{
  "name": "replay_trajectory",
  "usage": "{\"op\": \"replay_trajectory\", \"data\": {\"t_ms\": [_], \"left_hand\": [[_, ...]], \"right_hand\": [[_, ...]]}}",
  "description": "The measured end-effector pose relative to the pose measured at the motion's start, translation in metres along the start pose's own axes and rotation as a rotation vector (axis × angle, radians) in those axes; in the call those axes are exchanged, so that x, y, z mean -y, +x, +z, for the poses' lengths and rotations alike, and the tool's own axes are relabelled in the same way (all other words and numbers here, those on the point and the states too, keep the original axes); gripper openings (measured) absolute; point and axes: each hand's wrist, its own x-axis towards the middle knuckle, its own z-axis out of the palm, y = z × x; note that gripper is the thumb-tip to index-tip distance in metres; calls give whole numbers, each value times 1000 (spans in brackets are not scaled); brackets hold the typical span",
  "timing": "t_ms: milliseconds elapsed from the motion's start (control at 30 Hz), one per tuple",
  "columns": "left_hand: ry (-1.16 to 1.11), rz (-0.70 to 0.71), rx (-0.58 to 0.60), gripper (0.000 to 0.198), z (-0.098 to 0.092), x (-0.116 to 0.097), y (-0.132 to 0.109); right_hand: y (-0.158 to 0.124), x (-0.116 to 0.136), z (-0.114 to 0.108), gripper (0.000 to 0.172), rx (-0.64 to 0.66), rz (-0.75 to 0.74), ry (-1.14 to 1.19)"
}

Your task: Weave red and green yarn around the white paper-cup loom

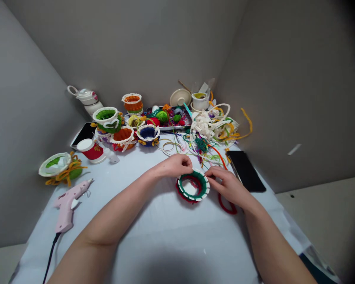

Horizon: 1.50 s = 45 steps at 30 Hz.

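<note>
A small round basket point(203, 190) of green and dark red yarn with white rim tabs sits on the white cloth. The fingers of my left hand point(179, 165) are closed at its upper left rim. On the right side of the rim, my right hand point(225, 182) has its thumb and fingers pinched together. Whatever fine piece either hand pinches is too small to make out. A red yarn strand point(227, 209) loops on the cloth below my right hand.
A pink glue gun point(67, 207) with a black cord lies at left. Several yarn-woven cups point(123, 136), a red-and-white paper cup point(91, 151) and a tray point(174, 128) of yarn balls stand behind. Tangled yarn point(207, 124) and a black phone point(246, 170) are at right.
</note>
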Motion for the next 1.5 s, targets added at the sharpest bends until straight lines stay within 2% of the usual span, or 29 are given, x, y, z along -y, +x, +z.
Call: {"op": "replay_trajectory", "data": {"t_ms": [167, 300, 500, 633, 900, 1233, 1400, 1500], "left_hand": [[-101, 38, 48, 24, 4, -9, -3], [-111, 74, 70, 26, 10, -9, 0], [-142, 3, -24, 24, 12, -2, 4], [-129, -12, -43, 24, 14, -1, 4], [-81, -9, -76, 26, 15, 0, 5], [-75, 0, -71, 26, 16, 1, 6], [-85, -8, -70, 26, 15, 1, 6], [-114, -23, -69, 25, 16, 0, 5]], "right_hand": [[4, -2, 10, 16, -14, 18, 25], [5, 0, 11, 15, -7, 23, 35], [-2, 2, -5, 15, 2, 25, 12], [-6, 5, -15, 15, -20, -16, -29], [-5, 10, -10, 15, -148, -50, -28], [-5, 12, -7, 13, -146, -87, -28], [-6, 14, -12, 14, -60, -100, -29], [-8, 14, -17, 16, -63, -94, -27]]}}
